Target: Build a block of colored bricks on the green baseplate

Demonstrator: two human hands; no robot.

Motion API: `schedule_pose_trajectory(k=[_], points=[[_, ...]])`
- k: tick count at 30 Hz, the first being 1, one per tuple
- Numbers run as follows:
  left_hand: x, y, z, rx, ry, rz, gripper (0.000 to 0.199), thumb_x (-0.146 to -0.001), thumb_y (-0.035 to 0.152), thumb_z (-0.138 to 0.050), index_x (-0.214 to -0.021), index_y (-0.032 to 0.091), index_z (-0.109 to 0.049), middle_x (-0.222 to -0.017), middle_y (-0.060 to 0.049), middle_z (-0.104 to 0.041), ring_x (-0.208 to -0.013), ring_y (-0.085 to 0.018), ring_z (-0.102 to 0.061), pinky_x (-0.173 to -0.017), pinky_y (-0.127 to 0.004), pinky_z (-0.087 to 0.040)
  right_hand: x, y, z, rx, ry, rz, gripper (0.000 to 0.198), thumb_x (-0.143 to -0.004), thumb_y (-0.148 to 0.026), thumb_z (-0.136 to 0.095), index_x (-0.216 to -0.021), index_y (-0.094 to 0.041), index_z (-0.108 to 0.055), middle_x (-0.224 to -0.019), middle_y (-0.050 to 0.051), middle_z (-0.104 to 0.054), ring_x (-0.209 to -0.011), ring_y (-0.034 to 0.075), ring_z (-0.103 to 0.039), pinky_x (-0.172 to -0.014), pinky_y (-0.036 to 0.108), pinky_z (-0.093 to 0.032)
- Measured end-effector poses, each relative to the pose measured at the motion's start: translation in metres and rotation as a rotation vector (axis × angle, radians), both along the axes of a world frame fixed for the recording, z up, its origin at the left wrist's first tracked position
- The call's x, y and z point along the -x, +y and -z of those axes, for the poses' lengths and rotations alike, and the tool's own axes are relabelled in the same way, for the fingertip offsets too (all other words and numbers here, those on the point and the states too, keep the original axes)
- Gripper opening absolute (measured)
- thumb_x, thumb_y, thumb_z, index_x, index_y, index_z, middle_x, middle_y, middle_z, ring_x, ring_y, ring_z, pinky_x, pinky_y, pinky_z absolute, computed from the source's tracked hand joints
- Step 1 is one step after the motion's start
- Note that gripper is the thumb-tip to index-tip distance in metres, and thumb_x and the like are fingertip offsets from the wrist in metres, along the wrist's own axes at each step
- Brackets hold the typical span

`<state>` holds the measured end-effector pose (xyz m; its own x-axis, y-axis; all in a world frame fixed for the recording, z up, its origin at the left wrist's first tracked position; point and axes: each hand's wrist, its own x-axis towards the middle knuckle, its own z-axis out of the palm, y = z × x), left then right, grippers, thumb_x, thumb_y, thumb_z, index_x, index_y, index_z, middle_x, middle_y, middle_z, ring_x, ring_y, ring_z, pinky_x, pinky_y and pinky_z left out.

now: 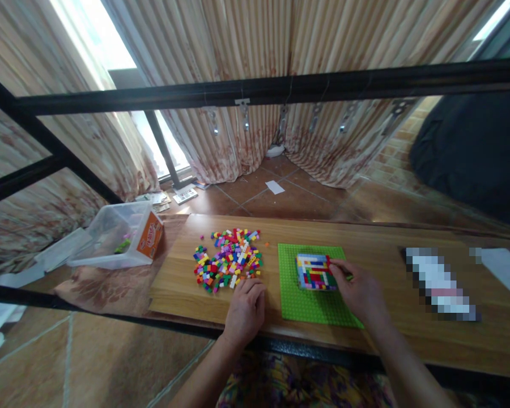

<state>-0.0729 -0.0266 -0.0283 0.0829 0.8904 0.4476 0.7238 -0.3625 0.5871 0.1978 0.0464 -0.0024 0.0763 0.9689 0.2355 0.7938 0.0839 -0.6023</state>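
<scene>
A green studded baseplate lies on the wooden tabletop, and a block of many-coloured toy bricks stands on it. My right hand is at the block's right side, thumb and finger pinched on a red toy brick at its upper right corner. A bit of green shows by the curled fingers of that hand. Left of the baseplate spreads a loose pile of small toy bricks. My left hand rests at the pile's near edge with fingers curled inward; whatever they hold is hidden.
A clear plastic box with an orange label stands left of the table. On the right lies a pixelated dark-edged object, with white paper beyond it. A black metal bar crosses behind the table, before curtains.
</scene>
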Motion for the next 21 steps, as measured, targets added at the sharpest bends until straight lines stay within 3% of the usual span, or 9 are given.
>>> schedule_pose_trajectory(k=[8,14,17,21], points=[[0.001,0.000,0.001,0.013,0.008,-0.003,0.019,-0.095,0.013,-0.049,-0.095,0.021,-0.065,-0.099,-0.006,-0.068,-0.093,-0.020,-0.061,-0.087,-0.038,-0.053,-0.009,0.019,0.002,0.114,0.256,0.020,0.033,-0.077,-0.050,-0.061,-0.082,-0.021,-0.075,-0.084,0.007,-0.077,-0.077,0.023,-0.070,-0.072,0.035,-0.053],[0.000,-0.001,-0.001,0.031,0.009,-0.004,0.018,-0.096,0.013,-0.049,-0.096,0.020,-0.065,-0.101,-0.006,-0.067,-0.095,-0.021,-0.060,-0.088,-0.039,-0.052,-0.011,0.028,0.012,0.179,0.495,-0.016,0.042,-0.074,-0.047,-0.066,-0.103,-0.019,-0.076,-0.096,0.008,-0.077,-0.088,0.023,-0.071,-0.080,0.038,-0.056],[0.000,-0.001,-0.002,0.035,0.010,-0.002,0.017,-0.095,0.013,-0.049,-0.095,0.021,-0.065,-0.101,-0.006,-0.067,-0.095,-0.020,-0.060,-0.089,-0.039,-0.052,-0.013,0.031,0.013,0.214,0.514,-0.063,0.041,-0.073,-0.047,-0.068,-0.103,-0.020,-0.077,-0.103,0.008,-0.077,-0.097,0.025,-0.070,-0.088,0.041,-0.054],[0.000,-0.001,-0.001,0.041,0.019,-0.002,0.017,-0.095,0.012,-0.050,-0.095,0.021,-0.064,-0.100,-0.005,-0.067,-0.094,-0.019,-0.060,-0.088,-0.037,-0.052,-0.013,0.035,0.011,0.275,0.508,-0.100,0.044,-0.070,-0.048,-0.066,-0.102,-0.019,-0.077,-0.099,0.008,-0.077,-0.091,0.024,-0.070,-0.086,0.041,-0.054]])
